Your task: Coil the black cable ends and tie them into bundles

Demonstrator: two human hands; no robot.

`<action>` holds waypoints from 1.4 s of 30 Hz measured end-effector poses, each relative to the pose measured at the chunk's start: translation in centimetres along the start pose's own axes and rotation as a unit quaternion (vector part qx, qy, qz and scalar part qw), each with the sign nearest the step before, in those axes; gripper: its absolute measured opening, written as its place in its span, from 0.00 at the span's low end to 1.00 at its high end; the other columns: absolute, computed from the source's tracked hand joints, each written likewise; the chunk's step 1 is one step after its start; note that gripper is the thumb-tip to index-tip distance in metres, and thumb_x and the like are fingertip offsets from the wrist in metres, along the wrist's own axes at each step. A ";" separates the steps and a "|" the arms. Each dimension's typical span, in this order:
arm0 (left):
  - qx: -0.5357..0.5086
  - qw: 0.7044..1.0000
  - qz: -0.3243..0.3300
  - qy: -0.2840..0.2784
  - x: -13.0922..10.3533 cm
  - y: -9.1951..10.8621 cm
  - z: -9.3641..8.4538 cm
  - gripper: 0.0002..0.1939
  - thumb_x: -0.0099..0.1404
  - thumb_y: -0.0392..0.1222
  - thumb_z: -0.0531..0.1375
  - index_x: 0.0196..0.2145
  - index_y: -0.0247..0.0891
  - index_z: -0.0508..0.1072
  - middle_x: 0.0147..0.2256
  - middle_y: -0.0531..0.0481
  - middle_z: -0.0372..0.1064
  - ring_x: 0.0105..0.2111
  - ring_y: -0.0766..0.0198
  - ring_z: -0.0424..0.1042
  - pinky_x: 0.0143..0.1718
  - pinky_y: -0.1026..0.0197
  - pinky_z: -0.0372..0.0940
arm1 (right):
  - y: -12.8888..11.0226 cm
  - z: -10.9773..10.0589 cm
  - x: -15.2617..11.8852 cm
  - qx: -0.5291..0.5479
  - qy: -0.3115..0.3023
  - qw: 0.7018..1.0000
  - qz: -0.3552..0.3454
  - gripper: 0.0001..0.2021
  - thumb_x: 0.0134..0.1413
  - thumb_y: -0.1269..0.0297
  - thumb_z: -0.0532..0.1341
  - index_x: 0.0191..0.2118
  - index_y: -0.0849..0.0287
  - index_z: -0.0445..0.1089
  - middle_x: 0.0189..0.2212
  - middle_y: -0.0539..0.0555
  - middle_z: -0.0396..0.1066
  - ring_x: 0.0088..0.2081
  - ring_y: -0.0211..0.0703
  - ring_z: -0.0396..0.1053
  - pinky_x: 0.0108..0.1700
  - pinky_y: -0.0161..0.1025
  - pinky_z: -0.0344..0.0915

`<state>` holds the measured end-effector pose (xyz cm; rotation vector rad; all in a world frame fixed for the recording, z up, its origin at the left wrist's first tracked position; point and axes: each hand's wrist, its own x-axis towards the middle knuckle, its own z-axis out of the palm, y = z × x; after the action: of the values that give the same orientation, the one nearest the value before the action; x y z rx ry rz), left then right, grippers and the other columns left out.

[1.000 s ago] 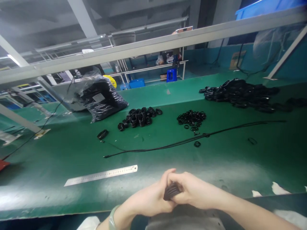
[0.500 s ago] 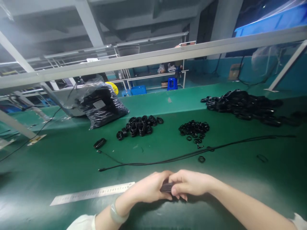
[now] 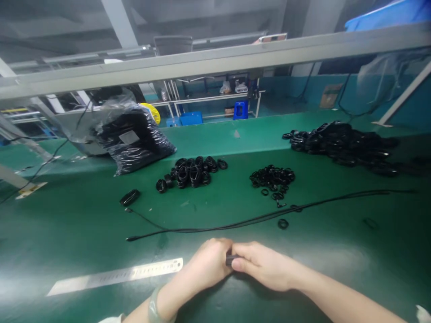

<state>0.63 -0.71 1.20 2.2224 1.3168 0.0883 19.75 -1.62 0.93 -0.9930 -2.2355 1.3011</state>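
Observation:
My left hand (image 3: 213,261) and my right hand (image 3: 261,264) meet low in the middle of the view, both closed round a small black bundle (image 3: 230,259) that is mostly hidden by the fingers. Beyond them, long black cables (image 3: 242,224) stretch across the green table. A steel ruler (image 3: 117,277) lies to the left of my left hand. Past the cables are a group of coiled black cables (image 3: 195,173) and a pile of small black rings (image 3: 272,177). One separate ring (image 3: 283,224) is nearer my right hand.
A plastic bag of black items (image 3: 134,139) stands at the back left, and a large black heap (image 3: 343,143) lies at the back right. One coil (image 3: 129,197) sits at the left. A metal shelf rail (image 3: 215,63) crosses above the table (image 3: 84,233).
The view has shifted slightly. My hands have drawn closer together round the black bundle, less of which shows now, and the left fingers are now curled out of sight.

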 end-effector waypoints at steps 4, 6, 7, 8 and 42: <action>0.060 0.995 -0.045 0.064 0.2 0.6 0.5 0.05 0.59 0.35 0.57 0.36 0.40 0.69 0.39 0.44 0.73 0.41 0.51 0.72 0.37 0.58 0.61 | -0.4 0.2 0.2 -0.014 0.043 0.999 0.019 0.11 0.67 0.61 0.52 0.36 0.58 0.68 0.37 0.51 0.73 0.37 0.42 0.69 0.39 0.36 0.62; 0.059 0.995 -0.057 0.064 0.3 0.9 0.8 0.05 0.61 0.33 0.54 0.36 0.39 0.67 0.39 0.43 0.72 0.41 0.52 0.71 0.38 0.58 0.61 | -0.4 0.5 0.3 0.011 0.061 0.998 0.013 0.13 0.69 0.59 0.51 0.36 0.58 0.67 0.36 0.51 0.73 0.37 0.41 0.69 0.39 0.35 0.62; 0.047 0.995 -0.063 0.061 0.3 1.0 0.9 0.05 0.61 0.33 0.54 0.35 0.39 0.66 0.38 0.44 0.72 0.39 0.53 0.71 0.37 0.58 0.61 | -0.3 0.7 0.4 0.014 0.074 0.997 0.006 0.14 0.70 0.58 0.49 0.35 0.58 0.66 0.35 0.51 0.72 0.36 0.41 0.69 0.39 0.35 0.62; 0.030 0.995 -0.066 0.062 0.3 1.1 1.0 0.05 0.61 0.33 0.53 0.35 0.40 0.65 0.37 0.44 0.72 0.37 0.54 0.71 0.37 0.58 0.61 | -0.1 1.0 0.4 0.008 0.087 0.996 -0.002 0.16 0.70 0.57 0.48 0.34 0.58 0.65 0.34 0.50 0.72 0.35 0.40 0.68 0.38 0.35 0.62; -0.602 0.746 0.030 -0.284 0.9 -4.1 -0.6 0.29 0.52 0.65 0.66 0.21 0.34 0.66 0.28 0.39 0.78 0.17 0.68 0.70 0.14 0.69 0.58 | 2.4 0.2 0.1 0.594 -0.105 0.786 0.135 0.26 0.55 0.39 0.62 0.27 0.59 0.57 0.18 0.41 0.50 0.20 0.27 0.38 0.22 0.27 0.38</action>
<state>-2.36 1.79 -0.53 1.0042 0.5138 0.1966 20.48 -0.86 -1.28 -0.6279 -0.8940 2.4919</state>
